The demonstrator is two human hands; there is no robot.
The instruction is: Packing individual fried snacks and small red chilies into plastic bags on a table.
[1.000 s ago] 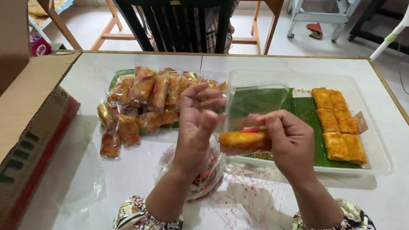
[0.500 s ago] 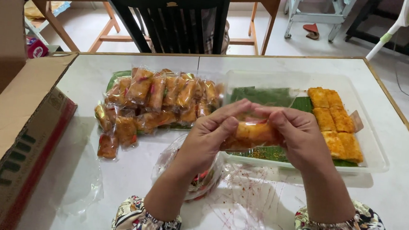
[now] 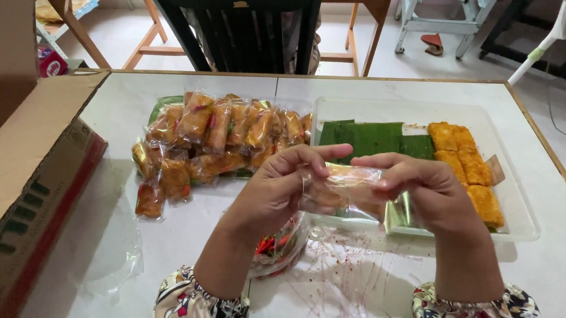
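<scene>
My left hand and my right hand hold one fried snack in a clear plastic wrapper between them, above the table's middle. Fingertips of both hands pinch the wrapper's top edge. Behind my hands lies a clear plastic tray lined with green banana leaf, with several unwrapped fried pieces along its right side. A pile of wrapped snacks lies left of the tray. A bag of red and green chillies sits under my left wrist.
Empty clear wrappers lie on the white table before me. An open cardboard box stands at the left edge. A dark chair is pushed in at the far side.
The snack has slid into the clear wrapper, and both hands have shifted to pinch the wrapper's top edge, held a little lower over the tray's front.
</scene>
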